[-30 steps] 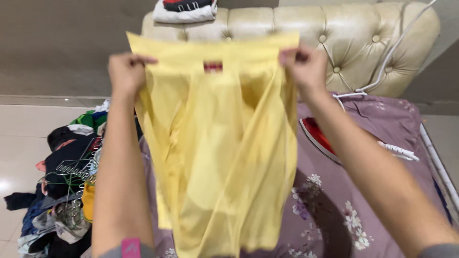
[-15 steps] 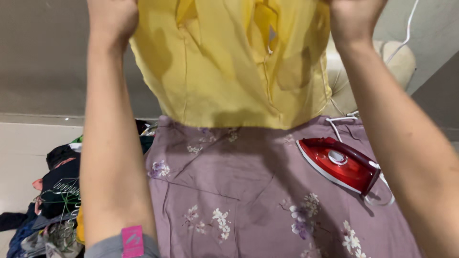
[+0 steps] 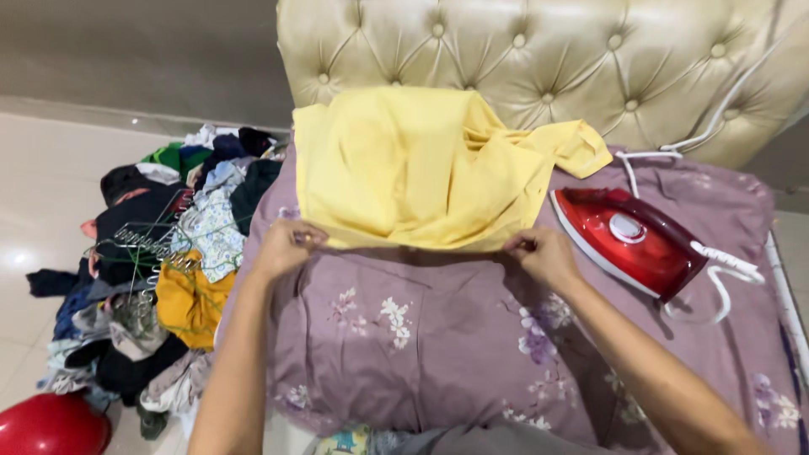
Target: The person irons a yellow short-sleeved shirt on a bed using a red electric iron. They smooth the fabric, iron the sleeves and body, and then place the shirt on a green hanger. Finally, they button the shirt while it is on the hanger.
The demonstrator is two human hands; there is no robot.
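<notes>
Left hand (image 3: 286, 246) and right hand (image 3: 543, 253) each pinch the near hem of the yellow garment (image 3: 421, 168), spread crosswise on the mauve floral sheet (image 3: 438, 354), body lying beyond both hands toward the tufted headboard (image 3: 522, 59).

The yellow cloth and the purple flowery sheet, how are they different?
The yellow cloth is plain, while the purple sheet has flower prints. The yellow cloth is rumpled and bunched toward its right end; the purple sheet is spread fairly flat. The yellow cloth lies on top and is the smaller one; the purple sheet is underneath. The left hand and right hand pinch the yellow cloth's near edge, not the sheet. Both are soft fabric.
</notes>
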